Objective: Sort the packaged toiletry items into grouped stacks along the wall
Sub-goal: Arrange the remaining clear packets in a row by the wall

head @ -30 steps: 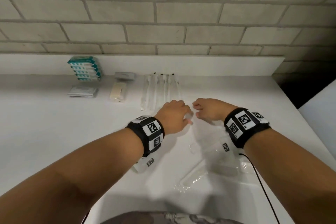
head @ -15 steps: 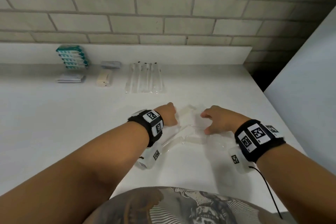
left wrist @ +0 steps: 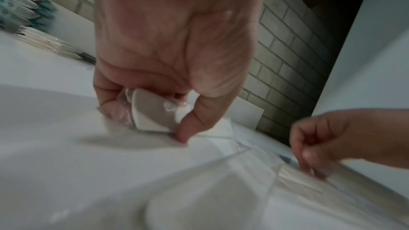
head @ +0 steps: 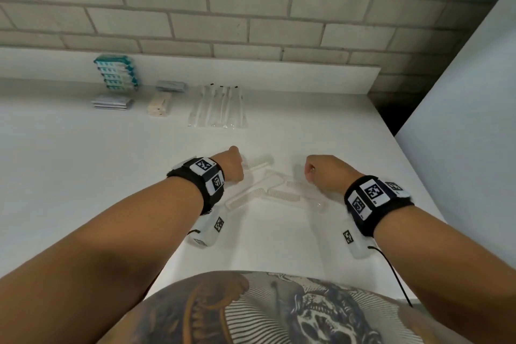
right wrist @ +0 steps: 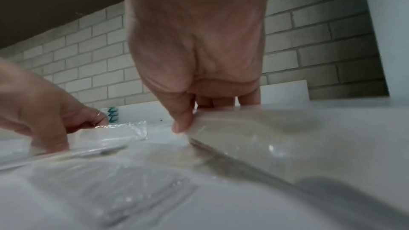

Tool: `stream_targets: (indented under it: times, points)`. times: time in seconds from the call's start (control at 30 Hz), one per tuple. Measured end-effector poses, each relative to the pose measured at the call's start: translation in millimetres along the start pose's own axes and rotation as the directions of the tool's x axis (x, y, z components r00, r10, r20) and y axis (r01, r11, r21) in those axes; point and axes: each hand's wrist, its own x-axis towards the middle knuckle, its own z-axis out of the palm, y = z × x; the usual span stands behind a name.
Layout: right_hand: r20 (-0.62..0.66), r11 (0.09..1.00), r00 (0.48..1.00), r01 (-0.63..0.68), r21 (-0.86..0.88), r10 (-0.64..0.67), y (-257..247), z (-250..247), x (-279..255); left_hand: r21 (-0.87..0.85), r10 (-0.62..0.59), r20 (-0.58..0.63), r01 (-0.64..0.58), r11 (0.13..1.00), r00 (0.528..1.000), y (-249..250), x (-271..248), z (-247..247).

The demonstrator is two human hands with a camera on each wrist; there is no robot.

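While the left hand (head: 233, 165) curls its fingers and thumb round the near end of a wrapped comb (head: 258, 164), that comb lies on the white counter (head: 83, 162) with its long axis running from near-left to far-right. The right hand (head: 324, 173) pinches the clear wrapper of another comb (head: 284, 195), which lies mostly left to right. Far off by the brick wall (head: 251, 8), the wrapped toothbrushes (head: 217, 106) point near to far, right of the teal packet stack (head: 117, 72).
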Motion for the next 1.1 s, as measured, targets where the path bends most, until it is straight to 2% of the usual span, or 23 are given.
stream_targets:
  times: [0.1,0.17,0.27,0.33,0.37,0.43,0.47,0.5,0.6,0.73,0.87,0.93,1.03,1.1]
  points:
    - [-0.175,0.985,0.985,0.025,0.170,0.005,12.7,-8.7,-1.2,-0.067,0.000,-0.053,-0.004,0.998,0.999,-3.3,-1.4,5.6]
    - [-0.233,0.952,0.973,0.073,0.298,-0.001,16.2,-15.3,-1.2,-0.102,-0.006,-0.080,-0.002,0.995,0.997,-4.2,-2.8,5.3]
    - [-0.223,0.839,0.974,0.147,0.523,-0.031,6.2,-19.8,1.0,-0.079,0.008,-0.025,-0.010,0.997,1.000,0.7,-8.6,3.5]
    - [-0.170,0.822,0.985,0.126,0.555,-0.036,-3.8,-18.0,3.0,-0.024,0.030,0.028,-0.029,0.999,0.999,5.5,-15.8,6.9]
    - [-0.119,0.867,0.993,0.082,0.492,-0.027,-6.9,-16.1,3.0,0.007,0.050,0.049,-0.050,0.999,0.998,7.4,-20.7,10.4]
    - [0.006,0.991,1.000,0.003,0.132,-0.004,-10.1,-10.3,0.0,0.053,0.089,0.063,-0.092,0.994,0.994,9.5,-28.8,19.7]
    - [0.064,0.999,0.998,-0.019,-0.046,0.022,-10.6,-5.7,-2.6,0.059,0.103,0.047,-0.106,0.993,0.994,9.4,-32.1,24.8]
    - [0.104,0.988,0.993,-0.037,-0.153,0.053,-11.4,-1.6,-4.8,0.060,0.110,0.022,-0.111,0.992,0.994,9.2,-34.3,29.2]
    - [0.157,0.971,0.983,-0.055,-0.234,0.094,-15.1,7.5,-1.2,0.034,0.104,-0.035,-0.102,0.994,0.994,9.6,-37.8,36.6]
    - [0.242,0.945,0.963,-0.030,-0.327,0.114,-21.0,5.9,0.7,0.072,0.123,0.004,-0.123,0.990,0.992,11.7,-39.2,34.2]
    - [0.176,0.981,0.981,-0.047,-0.188,0.080,-18.1,-0.3,-1.0,0.095,0.106,0.021,-0.107,0.990,0.994,6.3,-33.5,37.4]
    - [0.191,0.988,0.980,-0.025,-0.155,0.055,-20.6,-0.7,-7.0,0.099,0.103,0.027,-0.105,0.989,0.994,4.6,-30.1,38.6]
    - [0.234,0.978,0.971,0.009,-0.208,0.041,-27.1,9.5,-14.8,0.105,0.108,0.045,-0.112,0.988,0.993,5.4,-25.8,35.7]
    - [0.226,0.952,0.973,0.029,-0.305,0.043,-30.3,14.3,-15.3,0.095,0.106,0.067,-0.112,0.989,0.992,5.4,-22.5,33.3]
